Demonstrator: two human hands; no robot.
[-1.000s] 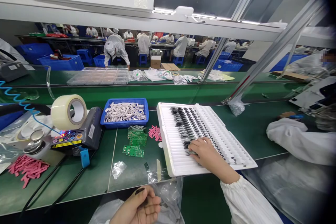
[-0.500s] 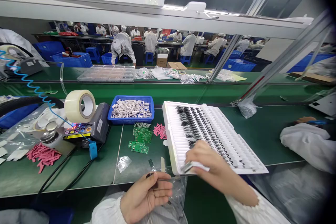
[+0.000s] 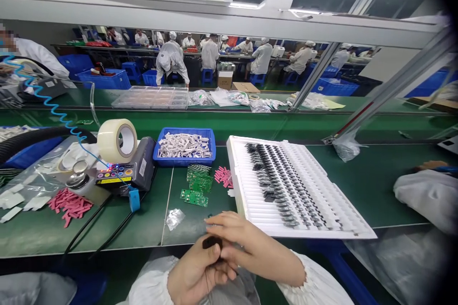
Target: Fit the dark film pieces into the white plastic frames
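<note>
My left hand [image 3: 195,267] is curled palm up at the table's front edge, its thumb against a small black part [image 3: 211,242]. Stretched over it from the right is my right hand [image 3: 246,243]. Its fingers are out straight and apart from its thumb, and they partly cover the black part, whose exact kind is hidden. Just beyond my right hand lies a white slotted foam tray [image 3: 250,207], holding rows of black and silver parts [image 3: 286,176]. Green circuit boards [image 3: 196,186] and pink strips [image 3: 223,177] lie left of the tray.
A blue bin [image 3: 155,155] holds many small white pieces. Left of it, a tape roll [image 3: 107,140] rests on a dark device [image 3: 143,167] with cables. Pink strips [image 3: 69,204] and crumpled clear plastic [image 3: 175,219] lie nearby. A person's white sleeve [image 3: 422,195] shows at right.
My right hand has left the foam tray and come over to my left hand; the pale piece it held is no longer seen in it. My left fingers have curled in. The view shifted slightly.
</note>
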